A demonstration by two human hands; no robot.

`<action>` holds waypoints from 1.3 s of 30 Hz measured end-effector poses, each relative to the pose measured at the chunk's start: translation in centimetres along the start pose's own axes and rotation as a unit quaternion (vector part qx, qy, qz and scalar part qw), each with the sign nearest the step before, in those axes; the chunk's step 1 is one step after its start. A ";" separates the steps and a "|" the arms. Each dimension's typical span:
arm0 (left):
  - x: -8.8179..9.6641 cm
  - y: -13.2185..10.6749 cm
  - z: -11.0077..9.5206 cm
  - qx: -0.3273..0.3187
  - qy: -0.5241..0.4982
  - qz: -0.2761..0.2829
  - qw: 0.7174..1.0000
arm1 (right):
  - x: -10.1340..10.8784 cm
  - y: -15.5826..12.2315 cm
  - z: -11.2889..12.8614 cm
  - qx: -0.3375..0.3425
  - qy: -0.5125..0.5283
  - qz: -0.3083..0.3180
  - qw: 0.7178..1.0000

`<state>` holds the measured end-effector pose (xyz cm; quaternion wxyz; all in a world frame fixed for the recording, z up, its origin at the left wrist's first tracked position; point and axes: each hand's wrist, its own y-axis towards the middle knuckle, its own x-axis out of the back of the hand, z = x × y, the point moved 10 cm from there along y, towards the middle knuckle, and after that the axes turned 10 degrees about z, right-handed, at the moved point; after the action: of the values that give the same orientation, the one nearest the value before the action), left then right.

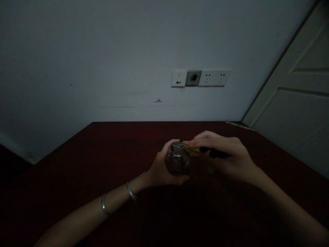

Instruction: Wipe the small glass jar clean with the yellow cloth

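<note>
My left hand point(161, 168) is closed round a small dark, shiny block-like object point(179, 162), held just above the dark red table point(108, 161). My right hand point(226, 154) grips a yellow and black tool point(199, 151) and presses its yellow tip onto the top of that object. The light is dim, so I cannot make out what the object is. Two bracelets sit on my left wrist.
A white wall stands behind the table with a row of sockets and a switch point(201, 78). A white panelled door point(298, 103) is at the right. A thin strip point(239, 125) lies at the table's far right corner.
</note>
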<state>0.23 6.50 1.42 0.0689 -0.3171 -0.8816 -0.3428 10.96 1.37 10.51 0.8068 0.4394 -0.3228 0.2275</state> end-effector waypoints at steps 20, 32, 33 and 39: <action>0.1 -0.1 -0.3 0.019 0.048 0.010 0.999 | -0.1 0.5 0.9 -0.007 0.009 0.034 0.999; 0.0 0.1 0.6 0.039 0.114 0.021 0.992 | -1.2 0.2 0.8 -0.020 -0.115 0.084 0.990; -0.1 0.2 0.5 0.037 0.121 0.022 0.992 | -1.6 0.3 0.7 -0.016 -0.114 0.089 0.989; -0.2 0.3 1.1 0.049 0.130 0.027 0.990 | -3.4 0.5 1.2 -0.008 -0.100 0.144 0.985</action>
<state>0.67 7.26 0.71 0.2080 -0.2894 -0.8720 -0.3356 7.92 0.27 8.83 0.7329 0.4024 -0.4633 0.2937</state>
